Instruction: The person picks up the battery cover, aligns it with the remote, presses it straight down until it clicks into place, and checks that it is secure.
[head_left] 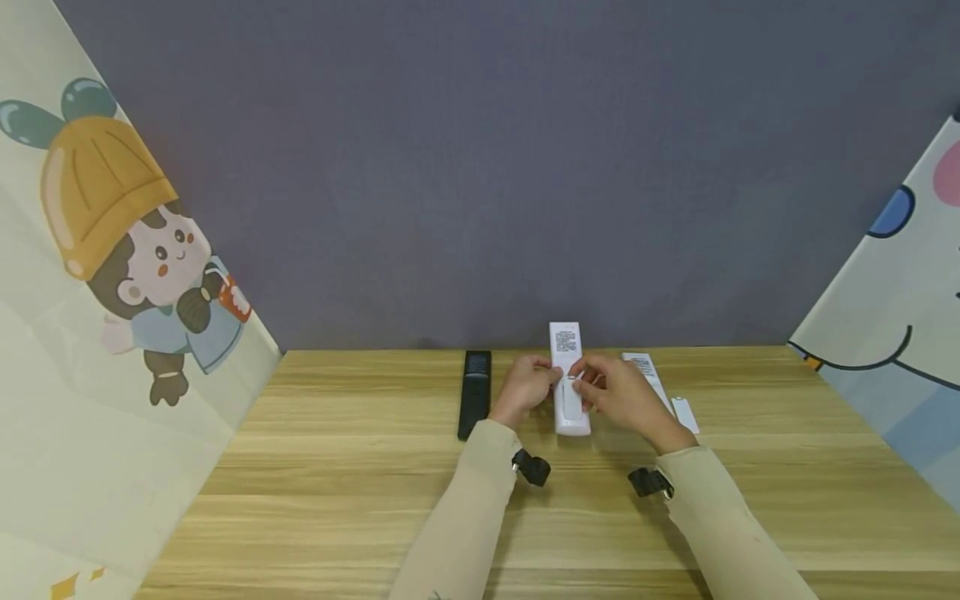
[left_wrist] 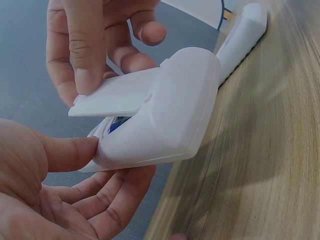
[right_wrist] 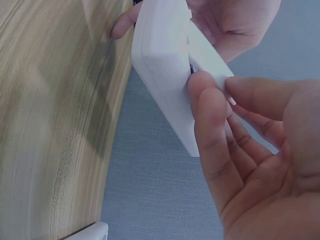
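Observation:
A white remote control [head_left: 566, 342] is held back side up over the table, a printed label on its far part. My left hand [head_left: 523, 387] grips its body from the left, thumb on one edge and fingers underneath. With thumb and fingers my right hand [head_left: 621, 393] pinches the free end of the white battery cover [left_wrist: 115, 95]. The cover stands tilted up from the back, its other end still at the remote's near end. Beneath it, something blue [left_wrist: 118, 123] shows inside the battery compartment; most of the compartment is hidden.
A black remote [head_left: 474, 398] lies left of my left hand. Right of my right hand lie another white remote [head_left: 645, 372], partly covered by the hand, and a small white cover [head_left: 685, 415]. A grey panel [head_left: 420, 183] rises behind the wooden table [head_left: 322, 467].

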